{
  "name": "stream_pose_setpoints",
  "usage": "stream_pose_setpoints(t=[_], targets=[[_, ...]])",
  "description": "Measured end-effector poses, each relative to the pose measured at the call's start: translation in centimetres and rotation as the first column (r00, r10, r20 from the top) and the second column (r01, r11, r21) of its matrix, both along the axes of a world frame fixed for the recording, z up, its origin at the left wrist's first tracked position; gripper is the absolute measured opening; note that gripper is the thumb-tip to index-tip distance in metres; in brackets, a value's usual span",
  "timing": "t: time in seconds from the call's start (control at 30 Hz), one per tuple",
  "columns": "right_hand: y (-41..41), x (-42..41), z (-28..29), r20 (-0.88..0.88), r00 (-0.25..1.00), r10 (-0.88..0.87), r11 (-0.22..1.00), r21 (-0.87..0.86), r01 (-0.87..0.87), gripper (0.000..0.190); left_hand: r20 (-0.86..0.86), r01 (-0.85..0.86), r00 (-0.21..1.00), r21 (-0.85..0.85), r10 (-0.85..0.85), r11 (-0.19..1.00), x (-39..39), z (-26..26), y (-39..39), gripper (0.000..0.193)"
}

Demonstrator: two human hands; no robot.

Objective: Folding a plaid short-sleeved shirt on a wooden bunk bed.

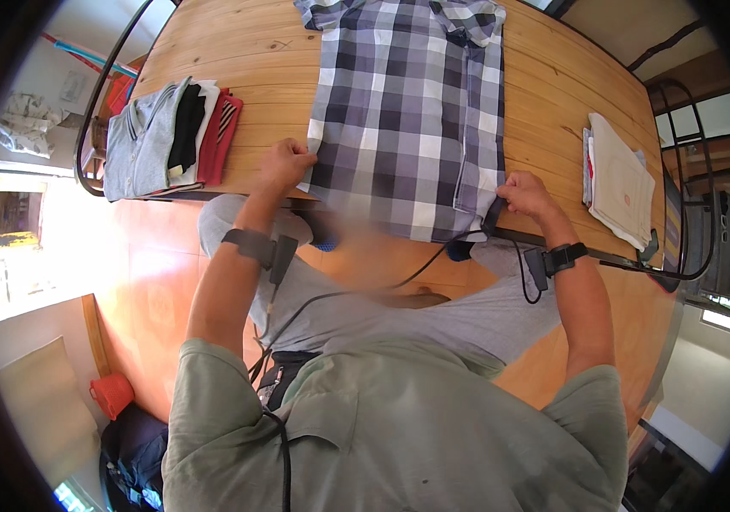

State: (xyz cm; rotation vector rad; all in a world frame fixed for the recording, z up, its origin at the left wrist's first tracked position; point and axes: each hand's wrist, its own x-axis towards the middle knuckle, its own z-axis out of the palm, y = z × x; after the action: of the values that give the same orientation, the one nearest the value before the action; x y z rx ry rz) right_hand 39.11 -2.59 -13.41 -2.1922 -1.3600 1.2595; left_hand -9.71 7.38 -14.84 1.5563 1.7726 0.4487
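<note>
A short-sleeved checked shirt (403, 121) in grey, white and black lies lengthwise on the slatted wooden table (262, 64), its lower end hanging over the near edge. My left hand (287, 163) pinches the shirt's left side near that edge. On the opposite side, my right hand (523, 192) grips the shirt's right edge close to the lower corner. One sleeve at the top right lies folded over the shirt's body. Both wrists wear black straps with small devices and cables.
Folded clothes (147, 141), grey, black, white and red, lie in a row at the table's left. A folded cream garment (621, 179) tops a small pile at the right. Black metal rails bound both table ends. A cable (429, 259) hangs before the shirt's lower edge.
</note>
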Motion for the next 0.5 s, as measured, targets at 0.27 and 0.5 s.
stream_pose_setpoints(t=[0.27,0.5], targets=[[2.5,3.4,1.2,0.324,0.946,0.009,0.988,0.145,-0.059,0.026,0.403,-0.052,0.909,-0.142,0.106,0.988,3.0,-1.3,-1.8,0.019],[-1.2,0.6,0.1,-0.297,0.941,-0.162,0.985,-0.106,0.136,0.013,0.55,-0.134,0.805,-0.194,0.221,0.972,1.5,-2.6,-2.0,0.037]])
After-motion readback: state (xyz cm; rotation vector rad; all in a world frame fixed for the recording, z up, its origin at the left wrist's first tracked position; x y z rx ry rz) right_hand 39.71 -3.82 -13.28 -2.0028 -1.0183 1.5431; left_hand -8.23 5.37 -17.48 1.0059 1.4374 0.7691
